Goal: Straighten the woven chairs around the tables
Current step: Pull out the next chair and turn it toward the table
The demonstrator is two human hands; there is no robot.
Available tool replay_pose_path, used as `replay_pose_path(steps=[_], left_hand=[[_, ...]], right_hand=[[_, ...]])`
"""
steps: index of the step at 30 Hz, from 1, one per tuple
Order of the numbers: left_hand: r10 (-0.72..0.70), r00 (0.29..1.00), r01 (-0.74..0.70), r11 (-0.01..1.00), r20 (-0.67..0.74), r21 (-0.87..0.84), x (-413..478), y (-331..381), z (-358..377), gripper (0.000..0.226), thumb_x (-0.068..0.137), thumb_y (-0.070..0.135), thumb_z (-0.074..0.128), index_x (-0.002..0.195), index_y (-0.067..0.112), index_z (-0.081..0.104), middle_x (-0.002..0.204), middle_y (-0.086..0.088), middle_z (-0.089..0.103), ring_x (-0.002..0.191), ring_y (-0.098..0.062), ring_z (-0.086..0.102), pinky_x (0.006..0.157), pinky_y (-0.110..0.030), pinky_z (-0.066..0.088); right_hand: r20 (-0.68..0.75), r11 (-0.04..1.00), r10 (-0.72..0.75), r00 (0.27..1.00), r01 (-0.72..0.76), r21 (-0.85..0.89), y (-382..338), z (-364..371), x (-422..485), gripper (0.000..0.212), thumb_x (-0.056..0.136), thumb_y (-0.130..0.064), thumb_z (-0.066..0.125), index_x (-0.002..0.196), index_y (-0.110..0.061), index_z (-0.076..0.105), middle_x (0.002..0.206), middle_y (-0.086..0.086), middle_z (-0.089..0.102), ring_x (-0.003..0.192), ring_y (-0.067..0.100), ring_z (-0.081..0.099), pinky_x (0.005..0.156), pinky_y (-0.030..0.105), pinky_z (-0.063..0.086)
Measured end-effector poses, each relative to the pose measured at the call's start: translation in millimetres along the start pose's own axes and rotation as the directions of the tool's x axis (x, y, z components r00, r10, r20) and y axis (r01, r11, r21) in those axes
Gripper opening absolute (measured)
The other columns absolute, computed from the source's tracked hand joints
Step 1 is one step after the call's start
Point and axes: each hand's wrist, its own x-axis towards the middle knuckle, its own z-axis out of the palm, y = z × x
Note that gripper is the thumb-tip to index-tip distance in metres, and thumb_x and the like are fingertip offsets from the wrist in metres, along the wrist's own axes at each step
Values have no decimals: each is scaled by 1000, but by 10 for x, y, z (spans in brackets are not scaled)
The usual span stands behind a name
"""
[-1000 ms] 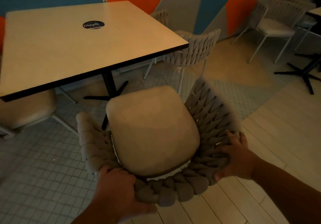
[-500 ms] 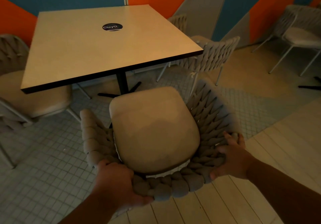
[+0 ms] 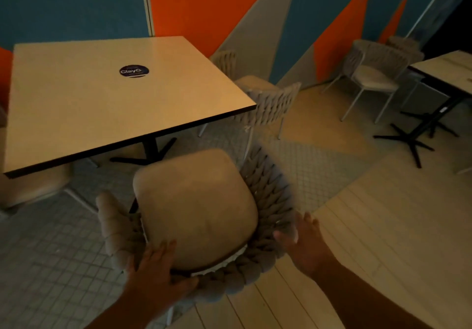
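Woven chair [image 3: 196, 208] by table [image 3: 102, 104], left hand [image 3: 155, 270] flat on its rim, right hand [image 3: 304, 242] spread alongside.

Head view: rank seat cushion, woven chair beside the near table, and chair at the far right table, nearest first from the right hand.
1. Seat cushion, just left of the right hand.
2. Woven chair beside the near table, ahead.
3. Chair at the far right table, upper right.

Left hand [image 3: 156, 268] and right hand [image 3: 305, 245] flank woven chair [image 3: 196, 206]
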Motion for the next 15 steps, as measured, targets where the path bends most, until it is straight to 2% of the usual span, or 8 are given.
replay_pose_path(steps=[2, 5, 7, 10, 13, 15], left_hand=[[86, 981, -91, 996, -172, -19, -159, 224, -273, 125, 55, 96, 23, 159, 31, 1, 168, 4, 10, 154, -27, 4, 121, -55, 13], [285, 887, -264, 958, -362, 108, -273, 717, -899, 118, 66, 90, 23, 160, 23, 0, 168, -7, 10, 153, -34, 7, 122, -56, 14], [374, 801, -334, 927, -467, 169, -279, 1079, -1323, 116, 69, 92, 26, 160, 25, 0, 169, -7, 7, 154, -34, 3, 122, -58, 11], [428, 715, -370, 903, -552, 221, -242, 1652, -1797, 110, 75, 91, 31, 160, 31, -5, 169, -2, 1, 154, -32, -2, 122, -56, 6], [407, 719, -356, 912, -564, 204, -223, 2192, -2002, 108, 76, 90, 31, 159, 32, -7, 169, -2, 1, 155, -30, -1, 123, -55, 9], [341, 756, -320, 937, -558, 139, -197, 2530, -1998, 109, 76, 89, 30, 159, 30, -6, 169, -1, 1, 155, -28, 0, 124, -53, 11]], right_hand=[[-129, 995, -99, 987, 95, -30, -154, -482, -201, 102, 80, -85, 49, 160, -28, 21, 168, 6, 15, 156, 36, 1, 122, 57, 17], [-258, 972, -220, 941, 190, -135, -351, -1226, -365, 108, 80, -82, 41, 163, -21, 9, 171, 8, 1, 156, 29, -10, 124, 50, 6], [-322, 964, -257, 911, 218, -150, -399, -1660, -342, 109, 79, -83, 37, 163, -19, 8, 171, 10, 1, 156, 29, -8, 124, 49, 5], [-350, 951, -294, 889, 235, -201, -356, -2188, -230, 106, 84, -77, 47, 163, -19, 7, 171, 10, 1, 156, 29, -7, 124, 49, 6], [-330, 934, -333, 883, 262, -242, -174, -2632, -3, 102, 88, -75, 47, 162, -17, 9, 170, 13, 3, 156, 32, -3, 125, 49, 8], [-290, 933, -345, 892, 294, -206, -19, -2875, 176, 96, 91, -71, 47, 162, -16, 10, 171, 12, 3, 157, 29, -1, 125, 46, 9]])
